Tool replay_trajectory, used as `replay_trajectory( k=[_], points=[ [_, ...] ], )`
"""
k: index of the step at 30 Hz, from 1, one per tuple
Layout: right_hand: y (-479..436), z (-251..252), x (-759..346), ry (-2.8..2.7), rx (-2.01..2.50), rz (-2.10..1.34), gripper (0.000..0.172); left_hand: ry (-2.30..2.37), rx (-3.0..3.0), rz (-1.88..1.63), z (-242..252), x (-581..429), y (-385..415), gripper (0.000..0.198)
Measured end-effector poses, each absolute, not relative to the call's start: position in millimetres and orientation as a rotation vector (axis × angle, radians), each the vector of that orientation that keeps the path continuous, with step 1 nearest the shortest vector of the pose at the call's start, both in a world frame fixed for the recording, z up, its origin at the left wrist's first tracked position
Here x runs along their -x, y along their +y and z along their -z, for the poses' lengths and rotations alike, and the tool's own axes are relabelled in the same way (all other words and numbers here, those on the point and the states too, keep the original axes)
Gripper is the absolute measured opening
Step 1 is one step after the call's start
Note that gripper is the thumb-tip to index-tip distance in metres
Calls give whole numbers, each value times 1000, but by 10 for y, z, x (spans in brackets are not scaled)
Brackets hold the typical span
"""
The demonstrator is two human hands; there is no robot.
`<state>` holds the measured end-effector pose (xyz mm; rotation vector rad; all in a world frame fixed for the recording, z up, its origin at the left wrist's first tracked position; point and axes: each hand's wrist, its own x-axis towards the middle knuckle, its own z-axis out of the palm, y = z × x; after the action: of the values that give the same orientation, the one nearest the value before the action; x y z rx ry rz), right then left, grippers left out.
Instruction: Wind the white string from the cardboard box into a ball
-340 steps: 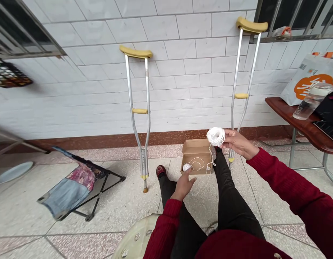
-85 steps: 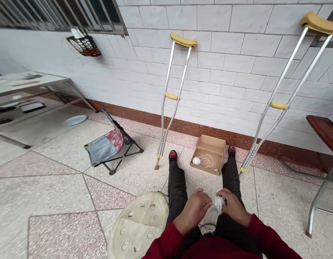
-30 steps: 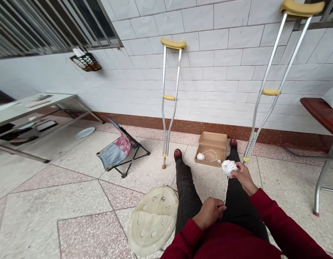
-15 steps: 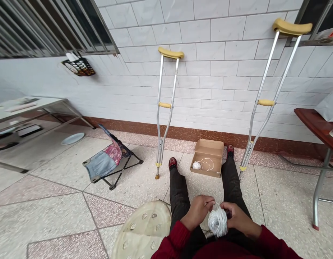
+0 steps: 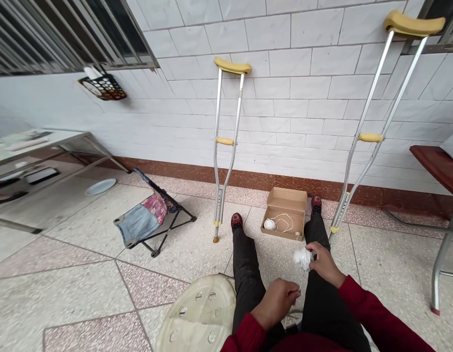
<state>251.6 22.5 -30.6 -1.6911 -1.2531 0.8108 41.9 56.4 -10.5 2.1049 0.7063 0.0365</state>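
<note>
In my right hand (image 5: 326,264) is a bundle of white string (image 5: 303,258), blurred by motion and held out over my right leg. The fingers close on its right side. Lower and to the left, my left hand (image 5: 277,302) is in front of my lap, thumb and fingertips pinched together. A small pale bit of string shows at its fingertips; the strand between the hands is too fine to make out. Beyond my hands, an open cardboard box (image 5: 279,233) sits on the floor between my feet, with a ball of white string (image 5: 269,224) and a loose loop inside.
One crutch (image 5: 218,195) leans on the tiled wall near my left foot, another crutch (image 5: 345,205) by my right foot. A folding stool (image 5: 138,225) stands left, a round pale stool (image 5: 197,318) beside my left leg. A red-brown table (image 5: 437,168) is at the right.
My right hand has carried the string bundle forward and up, away from my left hand. My left hand has dropped slightly and stays pinched. The view has shifted a little.
</note>
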Motion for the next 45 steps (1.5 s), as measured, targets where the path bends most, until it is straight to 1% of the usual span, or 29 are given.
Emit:
replay_trajectory(
  k=[2, 6, 8, 11, 13, 14, 18, 20, 22, 25, 27, 28, 30, 32, 35, 37, 40, 43, 45],
  points=[
    [129, 360, -2410, -1484, 1660, -796, 41, 718, -2312, -59, 33, -406, 685, 29],
    [-92, 409, -2210, -1700, 1552, -1023, 36, 535, -2575, -45, -16, -413, 812, 26],
    [-158, 377, -2194, -1620, 1498, -1242, 35, 455, -2580, -35, -38, -398, 826, 25],
    [-206, 224, -2239, -1322, 1278, -1665, 36, 484, -2478, -95, -118, -355, 856, 28],
    [-214, 83, -2264, -1139, 1143, -1830, 32, 559, -2363, -166, -170, -349, 884, 32],
    [-210, 14, -2268, -1070, 1112, -1849, 31, 595, -2288, -197, -178, -359, 889, 34],
    [-118, -161, -2288, -818, 1132, -1697, 36, 713, -1938, -224, -15, -459, 763, 35],
    [-18, -158, -2347, -701, 1182, -1598, 38, 746, -1840, -180, 136, -493, 614, 35],
    [103, -89, -2442, -692, 1298, -1469, 35, 731, -1823, -113, 250, -489, 471, 35],
    [235, 109, -2556, -960, 1616, -1038, 32, 701, -1909, -48, 254, -429, 401, 32],
    [230, 257, -2538, -1201, 1764, -774, 37, 713, -2046, -49, 158, -382, 486, 33],
    [195, 319, -2493, -1317, 1782, -731, 41, 718, -2124, -66, 98, -363, 558, 33],
    [80, 391, -2347, -1517, 1713, -833, 44, 716, -2252, -118, -14, -334, 728, 32],
    [-48, 379, -2181, -1576, 1560, -1072, 39, 704, -2311, -167, -87, -320, 881, 32],
    [-135, 221, -2047, -1277, 1333, -1416, 32, 723, -2295, -215, -102, -342, 984, 33],
    [-82, 82, -2096, -954, 1242, -1497, 35, 765, -2225, -242, -63, -385, 941, 33],
    [136, -39, -2346, -642, 1232, -1420, 37, 765, -2078, -209, 30, -454, 745, 34],
    [374, 34, -2620, -770, 1512, -1121, 33, 688, -2017, -105, 96, -476, 534, 33],
    [438, 163, -2700, -921, 1705, -913, 33, 666, -2070, -68, 82, -450, 480, 32]
  ],
)
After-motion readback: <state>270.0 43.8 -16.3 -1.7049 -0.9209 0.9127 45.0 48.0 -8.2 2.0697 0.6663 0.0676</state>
